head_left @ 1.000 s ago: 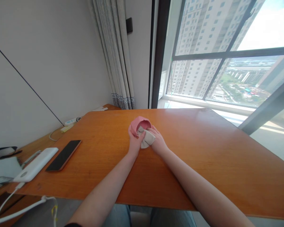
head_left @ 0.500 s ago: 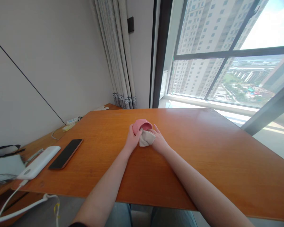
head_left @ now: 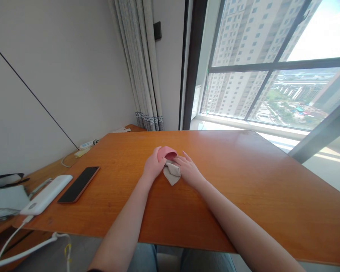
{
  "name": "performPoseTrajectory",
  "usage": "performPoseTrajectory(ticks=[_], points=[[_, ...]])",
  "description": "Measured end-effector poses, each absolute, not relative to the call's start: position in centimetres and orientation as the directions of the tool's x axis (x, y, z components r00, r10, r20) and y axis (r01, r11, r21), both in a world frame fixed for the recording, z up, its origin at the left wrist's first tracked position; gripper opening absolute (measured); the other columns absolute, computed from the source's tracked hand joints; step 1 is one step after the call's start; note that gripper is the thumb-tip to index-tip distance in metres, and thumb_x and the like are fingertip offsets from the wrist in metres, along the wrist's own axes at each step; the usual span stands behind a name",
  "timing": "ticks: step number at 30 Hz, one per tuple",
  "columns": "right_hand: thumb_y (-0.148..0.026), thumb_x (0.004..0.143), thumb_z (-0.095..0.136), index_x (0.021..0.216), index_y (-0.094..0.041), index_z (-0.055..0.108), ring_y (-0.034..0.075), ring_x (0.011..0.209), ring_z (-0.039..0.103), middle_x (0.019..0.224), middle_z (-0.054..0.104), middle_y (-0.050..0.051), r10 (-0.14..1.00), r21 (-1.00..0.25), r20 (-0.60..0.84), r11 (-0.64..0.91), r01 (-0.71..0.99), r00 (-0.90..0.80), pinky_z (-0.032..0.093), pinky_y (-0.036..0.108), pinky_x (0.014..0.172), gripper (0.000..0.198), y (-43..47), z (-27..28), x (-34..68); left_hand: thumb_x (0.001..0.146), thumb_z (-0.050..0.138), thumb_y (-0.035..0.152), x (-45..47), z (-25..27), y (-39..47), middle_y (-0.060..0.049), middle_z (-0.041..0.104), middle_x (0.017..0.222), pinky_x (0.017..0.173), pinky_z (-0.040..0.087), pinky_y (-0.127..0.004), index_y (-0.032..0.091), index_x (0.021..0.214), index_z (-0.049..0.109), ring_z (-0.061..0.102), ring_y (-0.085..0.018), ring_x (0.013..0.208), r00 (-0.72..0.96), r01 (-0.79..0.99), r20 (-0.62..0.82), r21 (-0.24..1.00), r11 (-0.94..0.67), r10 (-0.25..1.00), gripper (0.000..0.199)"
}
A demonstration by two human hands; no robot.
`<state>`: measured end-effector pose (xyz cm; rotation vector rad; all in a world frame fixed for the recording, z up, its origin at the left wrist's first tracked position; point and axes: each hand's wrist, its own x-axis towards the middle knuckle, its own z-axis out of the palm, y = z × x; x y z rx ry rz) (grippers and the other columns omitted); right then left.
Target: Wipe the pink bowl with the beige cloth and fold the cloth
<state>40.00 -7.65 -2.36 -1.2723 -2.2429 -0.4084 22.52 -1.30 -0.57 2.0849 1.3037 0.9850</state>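
Observation:
A small pink bowl (head_left: 166, 152) is tipped on its side near the middle of the table, its opening turned toward me and to the right. My left hand (head_left: 153, 165) is closed around its left side, thumb at the rim. A beige-grey cloth (head_left: 172, 173) hangs out below the rim, its lower corner pointing toward me. On the right, my right hand (head_left: 189, 171) has its fingertips on the cloth at the bowl's mouth, the index finger lifted a little. How much cloth is inside the bowl is hidden.
Left on the wooden table (head_left: 243, 196) lie a dark phone (head_left: 79, 185) and a white power bank (head_left: 47, 194) with a cable. A power strip (head_left: 87, 144) rests by the wall. White cables hang at the near left edge. A large window (head_left: 257, 68) is at right.
The bowl and my left hand have shifted slightly left and toward me. The cloth has moved lower, with its corner now hanging down. My right hand follows a little to the left.

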Motion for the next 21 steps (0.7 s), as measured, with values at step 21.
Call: performPoseTrajectory(ticks=[21], points=[[-0.015, 0.089, 0.045, 0.101, -0.020, 0.061, 0.018, 0.093, 0.054, 0.089, 0.062, 0.005, 0.652, -0.147, 0.682, 0.566, 0.811, -0.332, 0.035, 0.041, 0.107, 0.020, -7.0, -2.7, 39.6, 0.078, 0.062, 0.038, 26.6, -2.4, -2.9, -0.008, 0.060, 0.111, 0.089, 0.046, -0.034, 0.021, 0.107, 0.047, 0.059, -0.020, 0.102, -0.038, -0.164, 0.049, 0.985, -0.054, 0.998, 0.037]])
